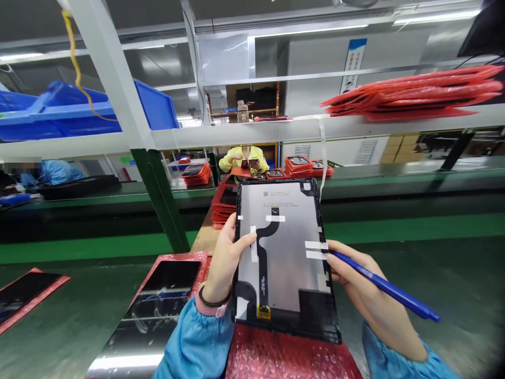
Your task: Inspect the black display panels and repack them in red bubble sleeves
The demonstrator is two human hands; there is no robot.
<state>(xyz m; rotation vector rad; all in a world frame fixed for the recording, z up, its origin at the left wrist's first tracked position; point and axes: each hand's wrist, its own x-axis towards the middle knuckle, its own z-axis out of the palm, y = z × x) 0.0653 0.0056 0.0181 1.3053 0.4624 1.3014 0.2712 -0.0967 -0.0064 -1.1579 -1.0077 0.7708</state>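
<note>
A tablet screen assembly (288,247) is held up in front of me, its silver back facing me, with a black ribbon cable and several white tape strips on it. My left hand (224,258) grips its left edge, thumb lying on the back near a tape strip. My right hand (366,289) pinches a blue pen (390,292) and touches the panel's right edge by two tape strips. Below the panel lies red bubble wrap (292,355). Left of my left forearm, a dark glossy screen (158,305) rests on more red wrap.
Another screen (27,292) lies on red wrap at far left. A green post (161,200) rises behind my left hand. Overhead, a shelf rail (236,131) carries blue bins (153,108) and red bubble bags (410,95). A person in yellow (256,158) sits opposite, near stacked red packets (302,167).
</note>
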